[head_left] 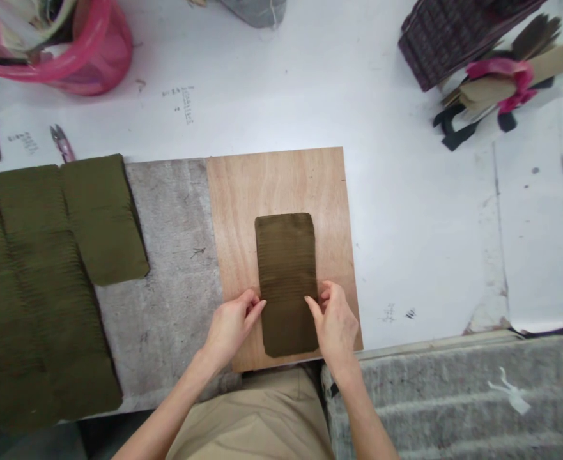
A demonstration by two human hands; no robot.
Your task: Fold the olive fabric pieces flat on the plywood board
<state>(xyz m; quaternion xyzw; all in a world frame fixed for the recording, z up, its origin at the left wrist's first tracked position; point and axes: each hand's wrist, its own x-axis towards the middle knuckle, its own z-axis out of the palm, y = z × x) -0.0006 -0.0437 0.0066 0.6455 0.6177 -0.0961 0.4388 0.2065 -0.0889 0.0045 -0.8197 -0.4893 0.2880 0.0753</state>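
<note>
Olive-brown rectangular fabric piece, cross-ridged and round-cornered (287,255): flat on the desk-top pale plywood board (276,182), long sides running away from the wearer, near end close to the board's near edge.

Left hand (231,322): at the piece's left edge, thumb and forefinger close together; cannot tell whether these fingers pinch the fabric. Right hand (339,326): thumb tip over the right edge, forefinger bent and parted from it; fingers loose, unclenched.

Left of board: worn grey sheet (170,211), bearing rows of olive-green ridged fabric pieces (36,287), partly overlapping. Small pink-handled metal snips (62,144) just beyond those rows.

White-topped desk (406,223), handwritten marks in several spots. Far left: translucent pink plastic bucket (96,57), contents mixed. Far right: dark purple woven basket (447,38), beside it a bundle of tan and dark strips (487,91) with pink tie. Near right, at the desk edge: grey fuzzy cloth (454,396).
</note>
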